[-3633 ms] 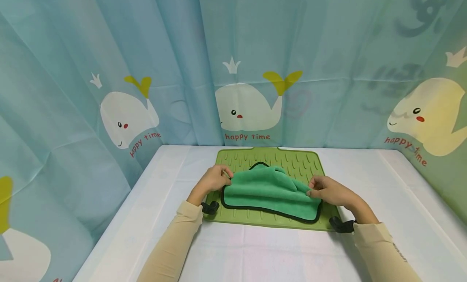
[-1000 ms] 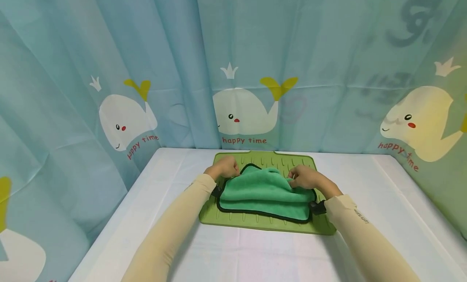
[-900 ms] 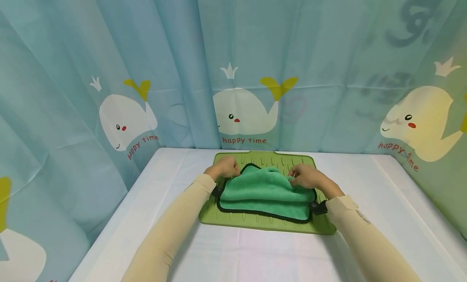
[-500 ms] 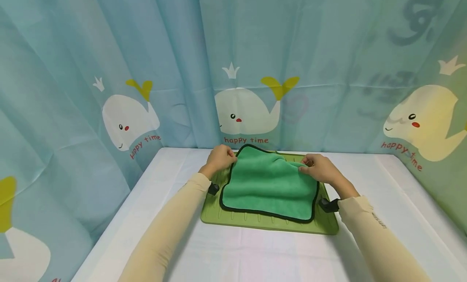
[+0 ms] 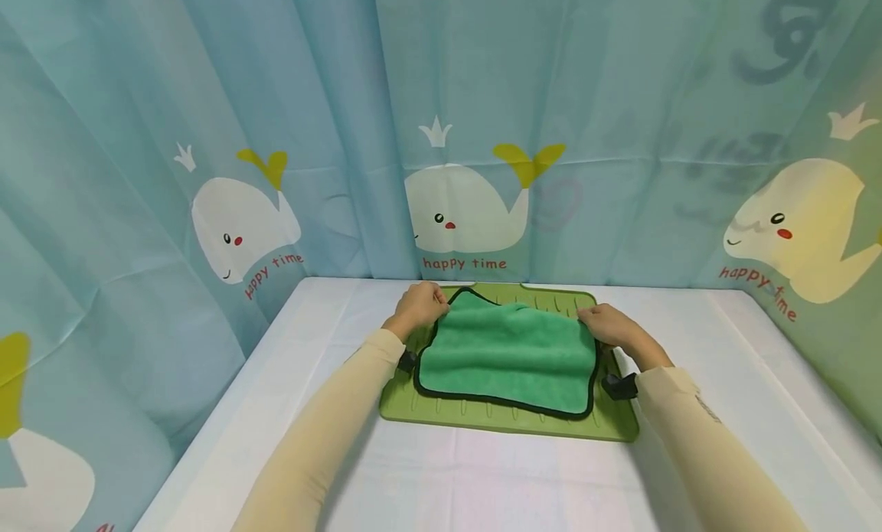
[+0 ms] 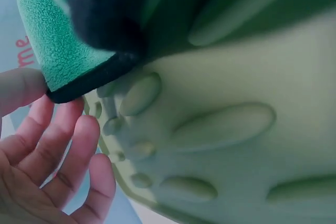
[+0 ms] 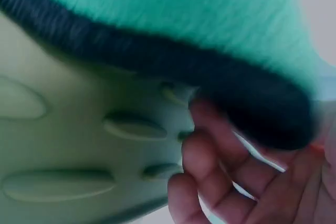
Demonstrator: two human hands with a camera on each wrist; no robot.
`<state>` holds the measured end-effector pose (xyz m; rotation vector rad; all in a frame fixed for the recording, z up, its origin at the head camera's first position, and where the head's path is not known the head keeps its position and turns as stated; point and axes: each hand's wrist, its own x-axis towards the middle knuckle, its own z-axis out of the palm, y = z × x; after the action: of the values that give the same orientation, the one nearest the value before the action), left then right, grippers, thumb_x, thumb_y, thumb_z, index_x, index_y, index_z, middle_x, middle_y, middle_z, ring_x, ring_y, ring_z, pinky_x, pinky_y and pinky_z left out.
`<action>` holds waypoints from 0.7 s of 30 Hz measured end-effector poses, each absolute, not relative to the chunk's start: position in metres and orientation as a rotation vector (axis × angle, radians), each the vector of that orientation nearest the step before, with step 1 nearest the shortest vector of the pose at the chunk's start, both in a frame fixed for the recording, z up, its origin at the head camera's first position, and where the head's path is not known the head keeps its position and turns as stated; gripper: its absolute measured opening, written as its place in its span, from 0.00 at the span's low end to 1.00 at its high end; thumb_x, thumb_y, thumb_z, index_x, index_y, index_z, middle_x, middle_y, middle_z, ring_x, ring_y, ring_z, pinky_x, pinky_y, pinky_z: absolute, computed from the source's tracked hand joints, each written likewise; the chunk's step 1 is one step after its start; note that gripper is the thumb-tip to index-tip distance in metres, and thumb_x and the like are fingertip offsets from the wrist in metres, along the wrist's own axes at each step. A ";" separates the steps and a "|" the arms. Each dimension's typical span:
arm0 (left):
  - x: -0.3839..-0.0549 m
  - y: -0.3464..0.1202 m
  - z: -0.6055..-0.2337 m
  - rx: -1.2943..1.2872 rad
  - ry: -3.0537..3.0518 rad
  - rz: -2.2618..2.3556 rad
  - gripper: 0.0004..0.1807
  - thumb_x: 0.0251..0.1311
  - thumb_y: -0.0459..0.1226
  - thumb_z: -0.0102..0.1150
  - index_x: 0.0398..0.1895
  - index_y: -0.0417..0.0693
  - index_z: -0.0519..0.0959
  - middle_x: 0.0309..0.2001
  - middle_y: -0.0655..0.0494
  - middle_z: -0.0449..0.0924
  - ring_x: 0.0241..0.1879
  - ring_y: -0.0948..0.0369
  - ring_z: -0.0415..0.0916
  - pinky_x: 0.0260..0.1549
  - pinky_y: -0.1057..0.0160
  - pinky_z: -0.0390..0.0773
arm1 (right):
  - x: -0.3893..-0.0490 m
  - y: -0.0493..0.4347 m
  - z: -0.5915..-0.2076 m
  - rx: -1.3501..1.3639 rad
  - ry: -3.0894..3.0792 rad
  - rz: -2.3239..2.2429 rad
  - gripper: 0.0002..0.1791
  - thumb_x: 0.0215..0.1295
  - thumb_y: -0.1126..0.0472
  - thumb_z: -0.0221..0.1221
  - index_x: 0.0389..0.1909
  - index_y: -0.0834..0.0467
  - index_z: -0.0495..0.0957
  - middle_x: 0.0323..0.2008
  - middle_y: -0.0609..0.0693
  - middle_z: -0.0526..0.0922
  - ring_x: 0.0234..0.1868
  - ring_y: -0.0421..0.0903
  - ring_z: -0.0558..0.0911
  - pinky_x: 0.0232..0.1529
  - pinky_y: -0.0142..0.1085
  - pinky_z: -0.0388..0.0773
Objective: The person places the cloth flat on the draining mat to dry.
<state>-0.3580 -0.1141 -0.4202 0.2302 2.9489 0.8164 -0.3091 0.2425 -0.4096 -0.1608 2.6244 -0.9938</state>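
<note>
A green cloth (image 5: 510, 356) with a black edging lies spread over a ribbed green mat (image 5: 441, 412), its far side lifted between both hands. My left hand (image 5: 420, 304) pinches the cloth's far left part. In the left wrist view, thumb and fingers of that hand (image 6: 58, 156) meet at a dark-edged corner of the cloth (image 6: 39, 30). At the far right, my right hand (image 5: 609, 324) grips the other corner. The right wrist view has this hand (image 7: 226, 171) holding the blurred black border of the cloth (image 7: 173, 3); its thumb is mostly hidden.
The mat lies on a white-covered table (image 5: 524, 478). Behind and beside the table hangs a blue-green curtain (image 5: 331, 119) printed with whales. Black straps (image 5: 620, 386) sit at both wrists.
The cloth's bunched far side has been drawn back and spread out over the mat. My right hand has moved rightward to the cloth's corner. Over the last half second the far edge has come down slightly.
</note>
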 end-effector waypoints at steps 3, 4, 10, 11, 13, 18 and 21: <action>-0.359 -0.113 -0.421 0.241 2.946 0.809 0.09 0.70 0.42 0.62 0.44 0.48 0.87 0.46 0.52 0.87 0.41 0.54 0.83 0.42 0.55 0.82 | -0.312 0.244 -0.414 -0.154 2.591 -1.000 0.24 0.80 0.54 0.46 0.19 0.55 0.70 0.15 0.43 0.62 0.16 0.38 0.62 0.25 0.35 0.71; -0.360 -0.113 -0.421 0.250 2.945 0.808 0.10 0.70 0.42 0.62 0.45 0.48 0.87 0.48 0.51 0.88 0.42 0.54 0.83 0.42 0.55 0.82 | -0.313 0.245 -0.415 -0.160 2.576 -1.003 0.24 0.79 0.55 0.49 0.17 0.52 0.68 0.15 0.42 0.62 0.16 0.37 0.61 0.25 0.35 0.70; -0.358 -0.114 -0.417 0.285 2.922 0.922 0.10 0.70 0.40 0.62 0.39 0.44 0.89 0.42 0.49 0.88 0.29 0.60 0.76 0.33 0.61 0.76 | -0.311 0.247 -0.414 -0.166 2.597 -1.080 0.17 0.75 0.59 0.54 0.49 0.69 0.82 0.52 0.68 0.81 0.51 0.59 0.81 0.52 0.51 0.78; -0.357 -0.115 -0.415 0.280 2.924 0.967 0.09 0.70 0.39 0.62 0.38 0.44 0.88 0.40 0.49 0.87 0.28 0.60 0.75 0.32 0.61 0.76 | -0.310 0.247 -0.412 -0.156 2.615 -1.103 0.19 0.75 0.59 0.54 0.54 0.70 0.80 0.58 0.69 0.78 0.59 0.62 0.78 0.57 0.54 0.76; -0.356 -0.116 -0.413 0.268 2.938 1.055 0.08 0.70 0.38 0.61 0.40 0.44 0.86 0.39 0.48 0.86 0.28 0.60 0.75 0.33 0.61 0.76 | -0.309 0.246 -0.409 -0.113 2.644 -1.171 0.18 0.74 0.58 0.54 0.53 0.69 0.79 0.56 0.67 0.78 0.60 0.64 0.75 0.60 0.57 0.73; -0.355 -0.121 -0.411 0.199 2.950 1.213 0.10 0.73 0.39 0.57 0.47 0.43 0.82 0.41 0.46 0.84 0.29 0.57 0.76 0.31 0.60 0.74 | -0.304 0.247 -0.401 -0.093 2.761 -1.348 0.16 0.75 0.57 0.52 0.49 0.66 0.77 0.51 0.62 0.79 0.53 0.57 0.75 0.52 0.49 0.72; -0.354 -0.123 -0.413 0.157 2.935 1.233 0.10 0.74 0.40 0.56 0.48 0.43 0.81 0.41 0.47 0.84 0.29 0.58 0.75 0.29 0.61 0.73 | -0.304 0.247 -0.401 -0.086 2.776 -1.391 0.16 0.77 0.56 0.50 0.50 0.66 0.77 0.49 0.60 0.79 0.48 0.54 0.75 0.47 0.44 0.72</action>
<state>-0.3540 -0.1228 -0.4126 0.1570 2.9347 1.2330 -0.3039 0.2472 -0.4010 -0.0861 2.7763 -1.3914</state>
